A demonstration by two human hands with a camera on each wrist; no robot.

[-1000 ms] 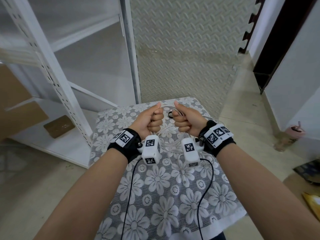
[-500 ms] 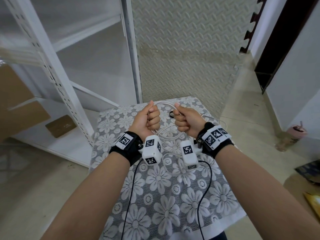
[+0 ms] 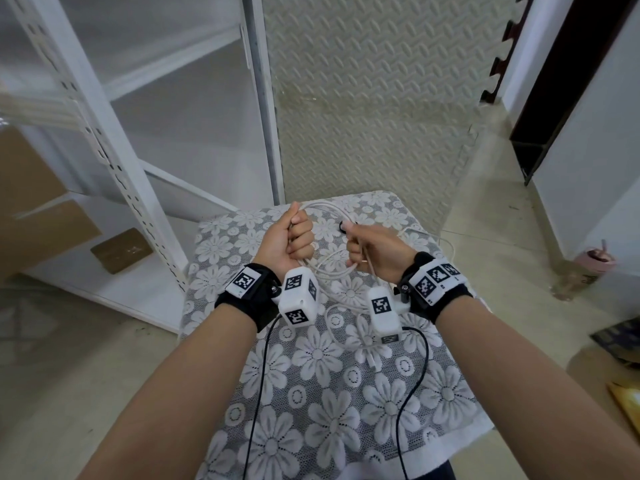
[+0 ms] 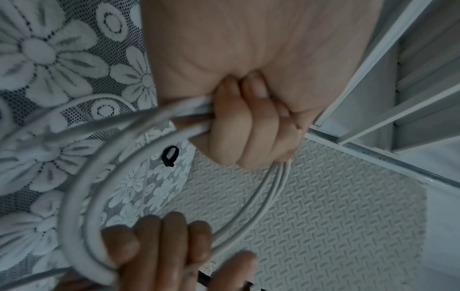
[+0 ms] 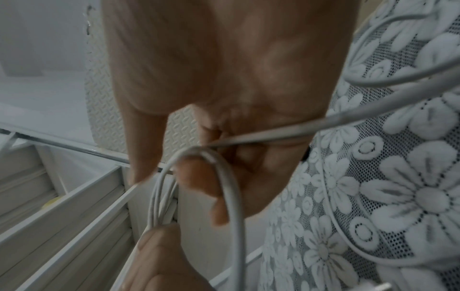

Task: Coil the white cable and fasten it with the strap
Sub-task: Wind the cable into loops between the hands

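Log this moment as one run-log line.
left hand: grips white cable loops | right hand: feeding cable | strap: on cloth, unused

Both hands, left (image 3: 289, 242) and right (image 3: 375, 249), fisted, raised.

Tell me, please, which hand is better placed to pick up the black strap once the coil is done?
Probably the right hand: the strap lies on the tablecloth just beyond its knuckles. The left hand grips the gathered loops of the cable, so it should keep holding the coil.
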